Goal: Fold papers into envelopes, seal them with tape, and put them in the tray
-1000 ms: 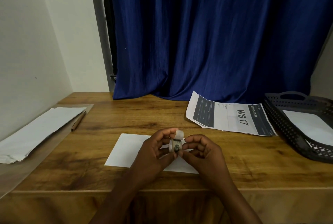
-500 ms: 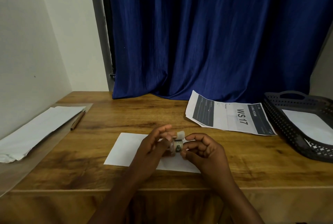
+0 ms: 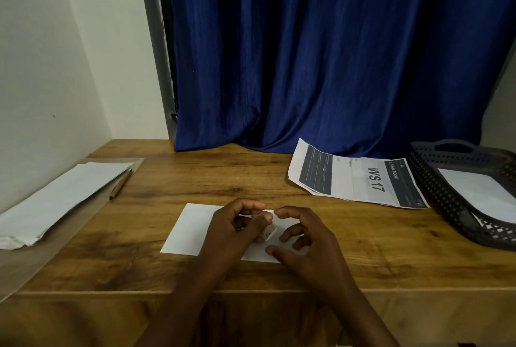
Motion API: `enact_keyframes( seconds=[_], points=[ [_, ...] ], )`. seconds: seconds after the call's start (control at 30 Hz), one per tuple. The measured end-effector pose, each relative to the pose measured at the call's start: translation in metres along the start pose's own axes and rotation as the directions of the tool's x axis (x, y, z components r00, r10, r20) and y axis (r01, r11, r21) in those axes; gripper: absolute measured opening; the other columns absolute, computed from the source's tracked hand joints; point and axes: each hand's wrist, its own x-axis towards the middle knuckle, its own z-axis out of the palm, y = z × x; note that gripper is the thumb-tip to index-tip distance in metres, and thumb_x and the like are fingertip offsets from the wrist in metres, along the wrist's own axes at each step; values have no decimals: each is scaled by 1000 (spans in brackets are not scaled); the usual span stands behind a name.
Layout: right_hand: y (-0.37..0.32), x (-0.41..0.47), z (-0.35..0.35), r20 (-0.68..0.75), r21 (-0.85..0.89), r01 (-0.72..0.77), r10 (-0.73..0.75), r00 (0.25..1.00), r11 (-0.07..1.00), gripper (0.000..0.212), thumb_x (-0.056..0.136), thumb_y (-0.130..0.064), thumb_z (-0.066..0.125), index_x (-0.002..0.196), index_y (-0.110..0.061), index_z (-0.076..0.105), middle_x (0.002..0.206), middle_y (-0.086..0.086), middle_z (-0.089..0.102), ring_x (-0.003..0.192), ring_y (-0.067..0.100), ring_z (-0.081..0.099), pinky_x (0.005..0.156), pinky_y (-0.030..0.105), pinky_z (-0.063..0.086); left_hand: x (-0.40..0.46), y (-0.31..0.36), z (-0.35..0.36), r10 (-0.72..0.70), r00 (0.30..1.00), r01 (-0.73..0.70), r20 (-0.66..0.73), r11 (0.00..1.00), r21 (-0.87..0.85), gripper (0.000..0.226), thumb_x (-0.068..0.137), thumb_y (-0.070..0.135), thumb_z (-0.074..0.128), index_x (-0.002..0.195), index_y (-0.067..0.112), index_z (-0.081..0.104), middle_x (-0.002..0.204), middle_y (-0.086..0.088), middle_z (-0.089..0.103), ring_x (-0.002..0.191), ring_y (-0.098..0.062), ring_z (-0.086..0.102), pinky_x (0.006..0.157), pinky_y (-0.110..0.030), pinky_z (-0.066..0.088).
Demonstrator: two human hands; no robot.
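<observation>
— White tape roll [image 3: 268,230], small, sits in the left hand [image 3: 234,230]: the fingers curl round it and the thumb lies across its top.

— And the right hand [image 3: 304,243]?

— It hovers just beside the roll, fingers loosely bent and spread, the index tip close to the left thumb. Whether it pinches a tape end cannot be told; nothing shows between its fingers.

— What lies under the hands?

— An envelope [image 3: 190,230], white and flat on the wooden table [image 3: 156,198], near the front edge. Both hands cover its right half, and the right hand's lower fingers seem to touch it.

— Where is the tray [image 3: 446,195]?

— At the far right, dark and perforated, with a handle cut into its far rim. One white envelope [image 3: 480,193] already lies inside it.

— Anything between tray and hands?

— A printed sheet [image 3: 354,179] marked "WS 17", its far edge up against the blue curtain [image 3: 321,53], which hangs behind the table.

— And on the left?

— A stack of papers [image 3: 58,201] lies well apart from the hands, by the white wall [image 3: 42,67], with a pencil [image 3: 120,184] just beside its right edge.
</observation>
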Motion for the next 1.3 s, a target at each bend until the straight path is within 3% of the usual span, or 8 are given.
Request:
enact_keyframes(
  seconds=[0.33, 0.47, 0.77, 1.1, 1.3],
  points=[
    [0, -2, 2, -51, -27, 95, -96, 994, 995, 23, 74, -36, 85, 90, -43, 70, 109, -23, 63, 89, 5, 66, 68, 19, 56, 0, -1, 1, -7, 1000, 7, -4, 998, 55, 26, 78, 40, 80, 99, 27, 71, 98, 11, 74, 93, -9, 70, 80, -25, 59],
    [1, -3, 2, -87, -1, 97, -96, 992, 995, 10, 79, -31, 82, 82, -35, 73, 98, -21, 67, 86, 7, 67, 65, 21, 55, -1, 3, 0, 11, 1000, -11, -10, 1000, -13, 17, 85, 22, 79, 100, 18, 71, 97, 5, 75, 86, -6, 72, 68, -15, 55],
    [0, -3, 1, -96, 115, 32, -21, 995, 993, 8, 83, -25, 79, 82, -30, 73, 86, -16, 71, 77, 11, 68, 60, 17, 50, -2, 1, -1, 38, 999, -38, 15, 998, -50, 14, 89, 16, 74, 103, 15, 71, 95, 3, 76, 85, -13, 74, 73, -23, 59],
    [0, 4, -7, -157, 306, -47, 99, 983, 951, 6, 86, -24, 74, 83, -20, 71, 72, 3, 73, 65, 17, 69, 64, 38, 57, 1, -2, -1, 2, 1000, -4, -23, 994, -106, 19, 90, 17, 73, 108, 14, 71, 98, 2, 75, 87, -9, 73, 68, -18, 57],
    [2, 6, -7, -151, 295, -100, 150, 977, 950, 4, 88, -25, 73, 86, -22, 73, 73, 4, 74, 67, 20, 70, 67, 42, 57, 2, -2, -5, -6, 996, -14, -89, 975, -223, 17, 98, 18, 61, 112, 13, 70, 100, -9, 75, 78, -25, 74, 68, -35, 62]
  ],
)
